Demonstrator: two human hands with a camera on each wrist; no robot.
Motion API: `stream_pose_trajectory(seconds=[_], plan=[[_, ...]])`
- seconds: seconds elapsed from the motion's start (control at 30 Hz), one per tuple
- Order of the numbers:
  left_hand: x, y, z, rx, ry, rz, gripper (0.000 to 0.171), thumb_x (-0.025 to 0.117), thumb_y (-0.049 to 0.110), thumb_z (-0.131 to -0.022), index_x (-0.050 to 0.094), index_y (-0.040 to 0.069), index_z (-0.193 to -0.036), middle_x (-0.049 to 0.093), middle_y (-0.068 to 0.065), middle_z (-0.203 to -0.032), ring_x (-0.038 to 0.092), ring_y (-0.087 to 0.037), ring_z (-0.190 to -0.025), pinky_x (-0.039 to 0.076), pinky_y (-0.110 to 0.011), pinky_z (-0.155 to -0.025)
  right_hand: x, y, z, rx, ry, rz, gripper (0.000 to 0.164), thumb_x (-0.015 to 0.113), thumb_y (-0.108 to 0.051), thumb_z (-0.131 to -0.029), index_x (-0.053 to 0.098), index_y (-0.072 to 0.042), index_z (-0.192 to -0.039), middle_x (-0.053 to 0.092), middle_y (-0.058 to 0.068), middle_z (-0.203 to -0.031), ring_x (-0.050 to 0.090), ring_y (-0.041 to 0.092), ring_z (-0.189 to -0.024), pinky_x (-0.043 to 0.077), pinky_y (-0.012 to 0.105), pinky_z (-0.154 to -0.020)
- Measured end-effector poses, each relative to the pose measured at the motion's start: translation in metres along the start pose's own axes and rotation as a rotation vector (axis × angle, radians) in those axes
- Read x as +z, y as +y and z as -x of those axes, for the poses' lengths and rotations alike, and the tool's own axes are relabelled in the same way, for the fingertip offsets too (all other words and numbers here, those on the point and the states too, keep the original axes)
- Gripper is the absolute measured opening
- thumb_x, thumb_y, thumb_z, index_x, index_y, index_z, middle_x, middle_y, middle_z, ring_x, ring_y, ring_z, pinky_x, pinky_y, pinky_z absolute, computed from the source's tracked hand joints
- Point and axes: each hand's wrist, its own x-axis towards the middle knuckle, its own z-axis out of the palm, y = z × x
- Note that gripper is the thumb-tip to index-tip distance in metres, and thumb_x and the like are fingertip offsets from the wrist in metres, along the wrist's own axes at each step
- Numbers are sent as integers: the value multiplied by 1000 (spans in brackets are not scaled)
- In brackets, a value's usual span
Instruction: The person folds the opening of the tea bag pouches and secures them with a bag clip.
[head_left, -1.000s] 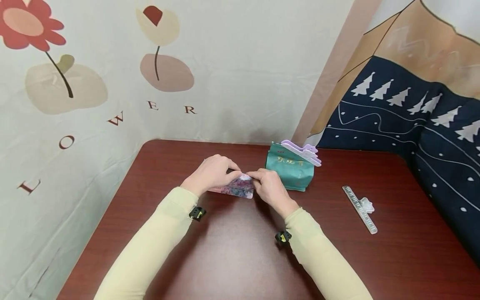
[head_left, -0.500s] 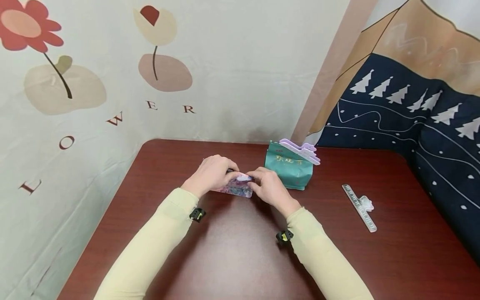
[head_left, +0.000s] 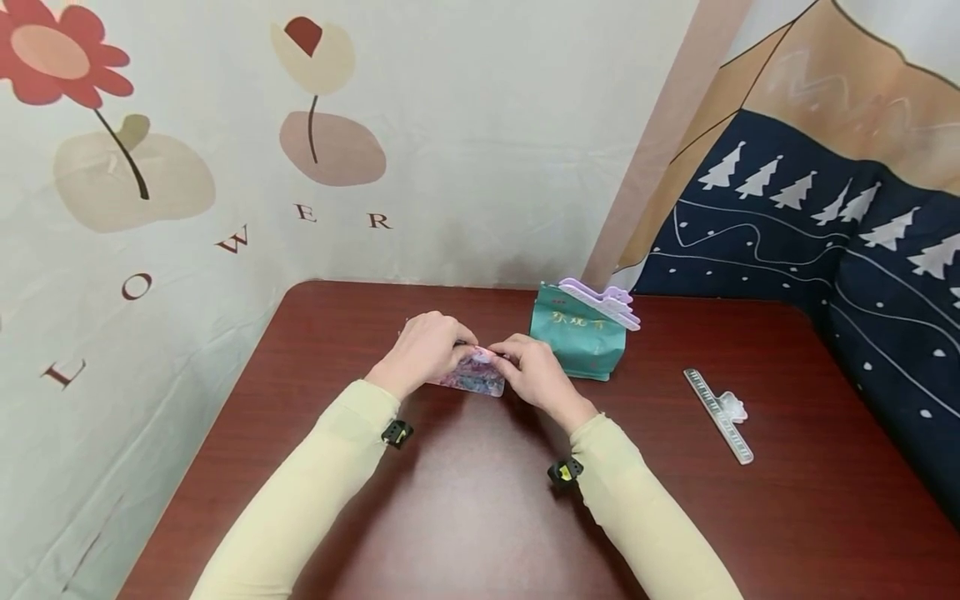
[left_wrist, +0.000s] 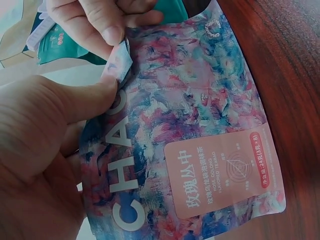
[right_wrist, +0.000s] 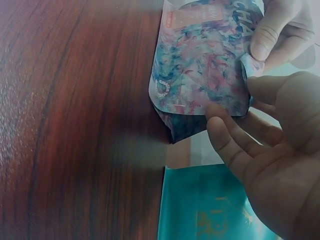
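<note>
A tea bag pouch, printed in pink and blue with a pale pink label, stands on the table between both hands. My left hand pinches its top edge, thumb on the near face. My right hand pinches the same edge close by, toward the corner. A small flap of that edge is folded over between the two thumbs. In the right wrist view, other fingers of my right hand reach around the pouch's side. The left hand's fingers behind the pouch are mostly hidden.
Just right of the hands stands a green pouch, its top held by a purple clip. A clear ruler-like clip lies farther right on the dark red table. A printed cloth hangs behind the table's back edge.
The fingers of my right hand have shifted slightly along the pouch's top edge, and the folded flap shows differently. My left hand keeps its hold; the pouch stays in place.
</note>
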Motion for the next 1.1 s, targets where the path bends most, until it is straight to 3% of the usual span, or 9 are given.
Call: stream_pose_trajectory(seconds=[0.63,0.8,1.1], plan=[[4,2,-1,4,22,-26,8,77,21,-93,85,23,-94,79,4,-89,72,-23,-80,56,-42,-68,7,4,0,-27,103,98,6,79,-9,-90,82,-4,-93,76,7,-86,74,22,-80,59,38,-72],[5,5,-2,45,26,-82,11,73,22,-93,83,23,-95,78,3,-90,71,-24,-76,55,-41,-63,9,5,-1,-50,125,136,5,79,-8,-90,82,-4,-91,75,7,-83,73,22,-77,58,37,-70],[8,4,-2,43,19,-101,8,77,25,-92,84,27,-93,78,7,-92,72,-22,-80,55,-40,-64,9,7,0,-24,85,61,11,77,1,-89,81,-2,-98,76,9,-90,74,24,-85,59,40,-76]])
